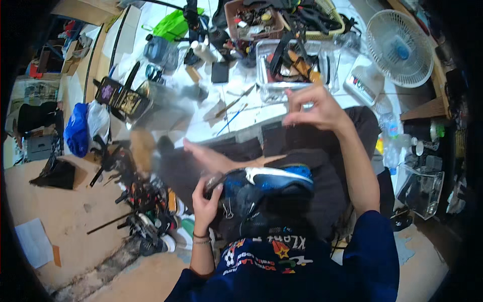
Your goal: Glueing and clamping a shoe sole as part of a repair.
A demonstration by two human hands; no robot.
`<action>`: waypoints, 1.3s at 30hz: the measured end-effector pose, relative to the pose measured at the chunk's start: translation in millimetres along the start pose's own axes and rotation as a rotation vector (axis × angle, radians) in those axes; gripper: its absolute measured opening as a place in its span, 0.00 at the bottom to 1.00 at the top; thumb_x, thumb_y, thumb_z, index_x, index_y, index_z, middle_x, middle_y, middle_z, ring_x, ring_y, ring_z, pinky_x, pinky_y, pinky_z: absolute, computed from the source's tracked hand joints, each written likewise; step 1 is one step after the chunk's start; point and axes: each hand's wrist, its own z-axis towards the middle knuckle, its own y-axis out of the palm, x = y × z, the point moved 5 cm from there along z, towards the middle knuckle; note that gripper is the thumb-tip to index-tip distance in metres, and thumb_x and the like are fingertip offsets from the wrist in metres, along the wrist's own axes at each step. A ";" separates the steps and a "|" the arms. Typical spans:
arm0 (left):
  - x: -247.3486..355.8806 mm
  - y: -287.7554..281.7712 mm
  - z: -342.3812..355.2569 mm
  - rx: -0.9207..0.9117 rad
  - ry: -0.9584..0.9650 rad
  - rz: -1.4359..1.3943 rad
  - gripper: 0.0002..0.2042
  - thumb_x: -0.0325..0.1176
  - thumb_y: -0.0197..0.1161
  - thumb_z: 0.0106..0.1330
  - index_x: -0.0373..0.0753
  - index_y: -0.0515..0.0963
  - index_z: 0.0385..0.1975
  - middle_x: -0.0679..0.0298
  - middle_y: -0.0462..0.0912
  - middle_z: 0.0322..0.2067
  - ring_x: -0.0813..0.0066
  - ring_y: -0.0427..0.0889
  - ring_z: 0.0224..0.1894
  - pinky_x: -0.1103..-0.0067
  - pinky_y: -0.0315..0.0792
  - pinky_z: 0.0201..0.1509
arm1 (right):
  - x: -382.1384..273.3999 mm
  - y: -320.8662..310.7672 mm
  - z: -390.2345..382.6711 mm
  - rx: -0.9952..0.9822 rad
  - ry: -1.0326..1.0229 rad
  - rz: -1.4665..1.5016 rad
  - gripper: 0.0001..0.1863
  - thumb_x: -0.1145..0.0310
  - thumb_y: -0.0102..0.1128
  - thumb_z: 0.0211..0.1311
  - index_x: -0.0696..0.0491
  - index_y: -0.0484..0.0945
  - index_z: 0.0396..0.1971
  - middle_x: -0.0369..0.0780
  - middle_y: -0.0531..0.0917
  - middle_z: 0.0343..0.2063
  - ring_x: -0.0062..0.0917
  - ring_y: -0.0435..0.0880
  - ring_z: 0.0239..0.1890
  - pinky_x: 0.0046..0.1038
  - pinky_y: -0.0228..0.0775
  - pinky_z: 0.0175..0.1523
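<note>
A blue shoe (266,181) with a white stripe and dark parts lies sideways across my lap. My left hand (205,199) is closed round its left end, thumb on the near side; a dark brown piece (214,185) shows between the fingers. Raised beyond the shoe, toward the right, is my right hand (317,108), its fingers curled in and the thumb bent below them. If anything is in those fingers, it is too small to make out. A bare foot (206,157) rests just past the shoe. Small metal wire loops (228,210) show near my left wrist.
Ahead on white tiles are a clear tray of tools (261,63), a brown basket (229,17) and a blue-grey jug (161,53). A white fan (400,48) stands at the far right. Several shoes and umbrella-like rods (146,201) are heaped to my left. Plastic bottles (395,151) stand right.
</note>
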 end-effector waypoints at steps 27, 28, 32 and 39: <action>64.8 -61.4 141.1 -0.086 0.589 -0.402 0.36 0.62 0.53 0.69 0.27 0.73 0.53 0.50 0.84 0.38 0.61 0.83 0.39 0.73 0.77 0.44 | 165.8 -114.1 263.2 -0.190 0.360 -0.995 0.13 0.64 0.64 0.61 0.60 0.85 0.30 0.48 0.86 0.22 0.36 0.87 0.25 0.37 0.79 0.35; 52.3 -56.2 136.0 -0.094 0.607 -0.422 0.36 0.62 0.53 0.69 0.27 0.73 0.53 0.50 0.84 0.39 0.61 0.83 0.39 0.72 0.77 0.44 | 176.8 -113.4 263.5 -0.222 0.488 -0.970 0.13 0.63 0.63 0.61 0.60 0.85 0.30 0.49 0.85 0.22 0.37 0.86 0.25 0.38 0.79 0.35; 75.2 -56.3 181.1 -0.085 0.747 -0.370 0.35 0.61 0.53 0.69 0.27 0.72 0.54 0.50 0.83 0.40 0.60 0.82 0.40 0.72 0.77 0.45 | 256.8 -110.7 270.0 -0.262 0.525 -1.277 0.16 0.66 0.54 0.65 0.56 0.78 0.49 0.52 0.85 0.46 0.48 0.84 0.49 0.46 0.76 0.54; 107.7 -75.5 227.7 -0.064 0.914 -0.251 0.35 0.60 0.52 0.69 0.27 0.72 0.54 0.50 0.82 0.41 0.60 0.81 0.42 0.71 0.76 0.46 | 265.3 -88.8 281.8 0.083 0.818 -1.056 0.23 0.68 0.52 0.64 0.56 0.73 0.59 0.51 0.81 0.54 0.45 0.81 0.56 0.43 0.75 0.58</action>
